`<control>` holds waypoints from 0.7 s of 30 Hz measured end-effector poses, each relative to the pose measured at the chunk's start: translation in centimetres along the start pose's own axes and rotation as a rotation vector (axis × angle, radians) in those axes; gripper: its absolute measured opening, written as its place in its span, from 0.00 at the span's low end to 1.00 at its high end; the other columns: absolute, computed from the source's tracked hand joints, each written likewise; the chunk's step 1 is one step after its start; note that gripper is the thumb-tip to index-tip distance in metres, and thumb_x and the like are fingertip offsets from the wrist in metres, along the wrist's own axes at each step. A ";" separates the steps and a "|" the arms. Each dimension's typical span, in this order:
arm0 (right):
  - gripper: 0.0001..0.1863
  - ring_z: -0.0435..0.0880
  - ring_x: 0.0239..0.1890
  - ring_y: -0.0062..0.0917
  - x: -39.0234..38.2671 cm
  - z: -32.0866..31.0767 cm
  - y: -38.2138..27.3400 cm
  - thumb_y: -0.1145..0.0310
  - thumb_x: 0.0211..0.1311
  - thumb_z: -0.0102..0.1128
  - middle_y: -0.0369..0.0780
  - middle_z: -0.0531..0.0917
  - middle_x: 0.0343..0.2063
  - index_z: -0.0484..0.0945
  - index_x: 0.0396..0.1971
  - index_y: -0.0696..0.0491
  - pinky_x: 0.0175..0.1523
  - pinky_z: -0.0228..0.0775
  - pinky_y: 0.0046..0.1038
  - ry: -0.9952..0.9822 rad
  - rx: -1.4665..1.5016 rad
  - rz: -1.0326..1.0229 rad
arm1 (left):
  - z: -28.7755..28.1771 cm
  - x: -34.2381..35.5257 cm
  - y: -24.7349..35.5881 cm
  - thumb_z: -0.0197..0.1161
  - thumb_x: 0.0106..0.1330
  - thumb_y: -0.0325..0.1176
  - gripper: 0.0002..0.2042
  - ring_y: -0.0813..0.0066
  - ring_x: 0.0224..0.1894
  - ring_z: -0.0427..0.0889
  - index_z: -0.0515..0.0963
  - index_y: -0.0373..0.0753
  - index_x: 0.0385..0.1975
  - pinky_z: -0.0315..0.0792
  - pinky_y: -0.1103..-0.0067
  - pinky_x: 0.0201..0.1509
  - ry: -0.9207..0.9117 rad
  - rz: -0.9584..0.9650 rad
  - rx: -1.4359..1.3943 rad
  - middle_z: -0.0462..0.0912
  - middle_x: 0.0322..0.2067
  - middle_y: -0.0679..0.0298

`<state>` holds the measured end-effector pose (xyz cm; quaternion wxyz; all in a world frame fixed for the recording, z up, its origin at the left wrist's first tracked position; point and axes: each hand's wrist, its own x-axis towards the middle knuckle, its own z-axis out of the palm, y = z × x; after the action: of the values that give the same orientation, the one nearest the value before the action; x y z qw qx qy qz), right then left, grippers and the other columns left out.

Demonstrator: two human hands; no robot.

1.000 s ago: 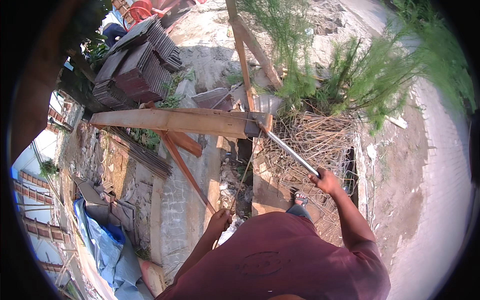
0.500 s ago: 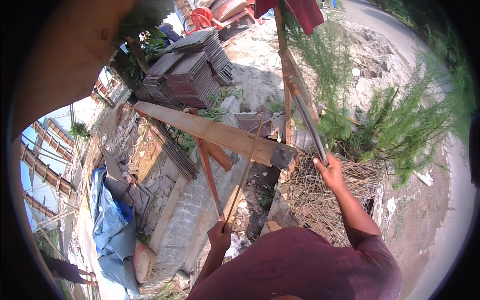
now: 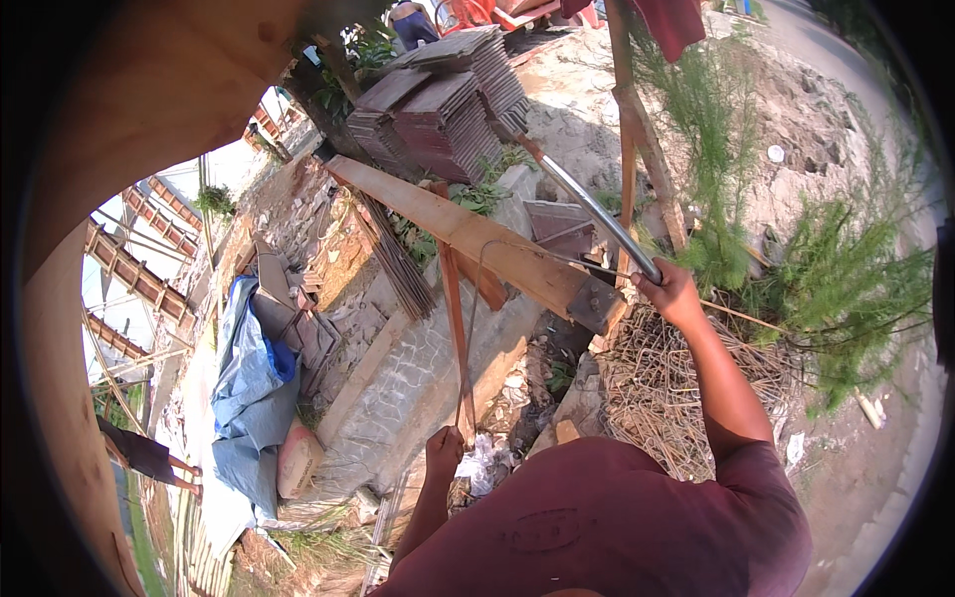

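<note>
My left hand (image 3: 445, 451) is closed round the lower end of a thin steel rod (image 3: 471, 328). The rod rises to the wooden beam (image 3: 438, 211), bends there, and a thin length runs on to the right along the beam. A metal pipe bar (image 3: 602, 219) with a rusty hooked end is gripped by my right hand (image 3: 672, 293) at its near end. The bar slants up and left over the beam's right part. A dark metal block (image 3: 597, 303) sits on the beam's near right end, close to my right hand.
Bent steel rods (image 3: 667, 388) lie heaped beneath my right arm. Stacked roof tiles (image 3: 448, 124) stand beyond the beam; straight rods (image 3: 398, 264) lean under it. A blue tarpaulin (image 3: 249, 378) and a sack (image 3: 299, 460) lie at left. Two other people are partly visible.
The bar has swung leftward, its hooked end now nearer the tiles. The rod, straight from my left hand before, now shows a bend over the beam. The whole view has shifted.
</note>
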<state>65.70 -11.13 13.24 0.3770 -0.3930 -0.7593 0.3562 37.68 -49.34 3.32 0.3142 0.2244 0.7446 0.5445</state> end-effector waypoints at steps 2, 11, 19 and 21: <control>0.17 0.67 0.18 0.22 -0.3 -0.3 1.7 0.59 0.54 0.66 0.39 0.68 0.12 0.72 0.23 0.57 0.26 0.60 0.29 0.007 -0.053 -0.001 | 0.4 0.1 -0.9 0.51 0.68 0.37 0.17 0.87 0.16 0.59 0.68 0.39 0.16 0.54 0.82 0.19 0.025 0.021 0.213 0.63 0.12 0.74; 0.14 0.72 0.19 0.25 -4.2 1.4 9.4 0.59 0.54 0.66 0.40 0.76 0.16 0.78 0.28 0.55 0.28 0.64 0.29 -0.065 -0.188 0.304 | -0.7 5.0 -1.2 0.54 0.67 0.41 0.18 0.81 0.20 0.60 0.70 0.34 0.18 0.59 0.77 0.24 -0.088 -0.012 0.506 0.65 0.13 0.70; 0.17 0.73 0.16 0.27 -9.5 4.4 9.8 0.60 0.52 0.67 0.43 0.75 0.13 0.76 0.27 0.59 0.26 0.65 0.30 0.026 -0.346 0.497 | -3.2 10.2 0.6 0.56 0.65 0.43 0.17 0.75 0.18 0.69 0.76 0.34 0.24 0.64 0.74 0.25 -0.184 -0.063 0.713 0.73 0.13 0.60; 0.16 0.73 0.16 0.28 -9.9 4.3 8.6 0.60 0.52 0.66 0.44 0.75 0.13 0.76 0.26 0.59 0.25 0.65 0.31 0.116 -0.337 0.478 | -2.0 13.0 3.6 0.56 0.66 0.41 0.15 0.78 0.17 0.70 0.77 0.34 0.26 0.65 0.76 0.23 -0.253 -0.117 0.656 0.73 0.13 0.63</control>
<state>68.88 -16.97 1.16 0.2547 -0.6373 -0.6709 0.2809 27.16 -40.79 4.27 0.3458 0.3361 0.8466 0.2254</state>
